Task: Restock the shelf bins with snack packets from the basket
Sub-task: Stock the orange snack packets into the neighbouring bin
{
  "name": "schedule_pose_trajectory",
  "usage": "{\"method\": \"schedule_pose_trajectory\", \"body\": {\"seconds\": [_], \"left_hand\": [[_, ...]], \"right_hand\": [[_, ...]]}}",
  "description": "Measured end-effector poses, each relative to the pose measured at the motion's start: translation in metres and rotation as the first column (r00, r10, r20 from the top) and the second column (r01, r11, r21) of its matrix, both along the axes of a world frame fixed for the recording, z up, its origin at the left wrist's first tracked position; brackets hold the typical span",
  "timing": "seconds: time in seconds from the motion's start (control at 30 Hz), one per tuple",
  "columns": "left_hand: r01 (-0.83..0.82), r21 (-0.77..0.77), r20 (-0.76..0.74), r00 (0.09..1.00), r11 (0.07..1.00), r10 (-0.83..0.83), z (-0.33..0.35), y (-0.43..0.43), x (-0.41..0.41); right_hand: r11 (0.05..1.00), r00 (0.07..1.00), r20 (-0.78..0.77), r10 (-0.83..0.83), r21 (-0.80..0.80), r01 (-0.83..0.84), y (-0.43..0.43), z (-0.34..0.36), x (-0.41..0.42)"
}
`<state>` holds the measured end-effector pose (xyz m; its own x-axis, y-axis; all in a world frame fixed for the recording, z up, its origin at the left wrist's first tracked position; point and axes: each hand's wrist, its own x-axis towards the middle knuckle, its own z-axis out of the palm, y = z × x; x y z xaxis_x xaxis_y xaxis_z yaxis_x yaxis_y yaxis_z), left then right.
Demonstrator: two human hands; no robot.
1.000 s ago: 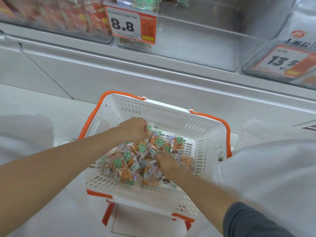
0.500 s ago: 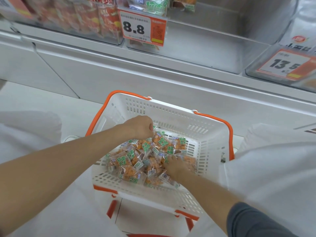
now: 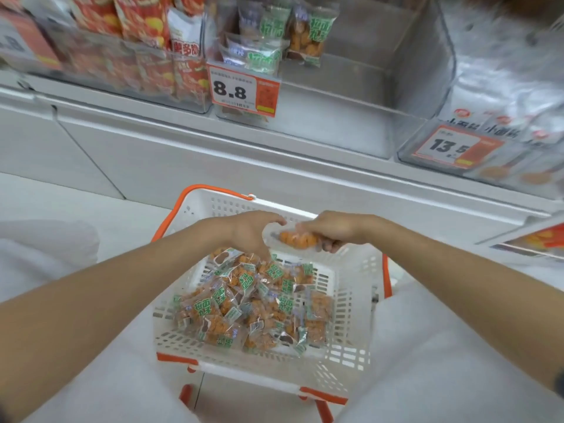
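one snack packet [image 3: 297, 239], clear-wrapped with orange contents, is held above the far rim of the basket [image 3: 351, 383]. it is gripped by the right hand [image 3: 332, 230], whose fingers are curled round its right end. its clear left end appears to be pinched by the left hand [image 3: 248, 233], though blur hampers confirmation. a heap of packets [image 3: 253, 309] with green lettering is noted in the basket. the shelf bin [image 3: 335, 123] above is marked "8.8" on its price tag [image 3: 242, 90]; the neighbouring tag [image 3: 451, 146] reads "13.5".
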<state>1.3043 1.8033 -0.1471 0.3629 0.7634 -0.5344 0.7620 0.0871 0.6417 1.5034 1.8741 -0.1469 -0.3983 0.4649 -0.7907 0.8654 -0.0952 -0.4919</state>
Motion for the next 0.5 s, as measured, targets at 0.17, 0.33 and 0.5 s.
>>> {"method": "schedule_pose_trajectory", "body": {"seconds": [0.17,0.33,0.5], "left_hand": [[-0.227,0.276,0.25,0.955,0.934,0.158,0.017,0.004,0.001],[-0.356,0.119,0.437,0.857,0.927,0.273,0.038,0.011,-0.006],[-0.458,-0.152,0.628,0.639,0.876,0.444,0.057,0.01,0.002]], "right_hand": [[0.964,0.964,-0.104,-0.243,-0.134,0.229,0.016,0.055,0.007],[0.743,0.985,-0.168,0.027,0.663,0.092,0.01,0.091,-0.022],[0.575,0.968,-0.239,0.072,0.803,0.156,0.014,0.092,-0.03]]}}
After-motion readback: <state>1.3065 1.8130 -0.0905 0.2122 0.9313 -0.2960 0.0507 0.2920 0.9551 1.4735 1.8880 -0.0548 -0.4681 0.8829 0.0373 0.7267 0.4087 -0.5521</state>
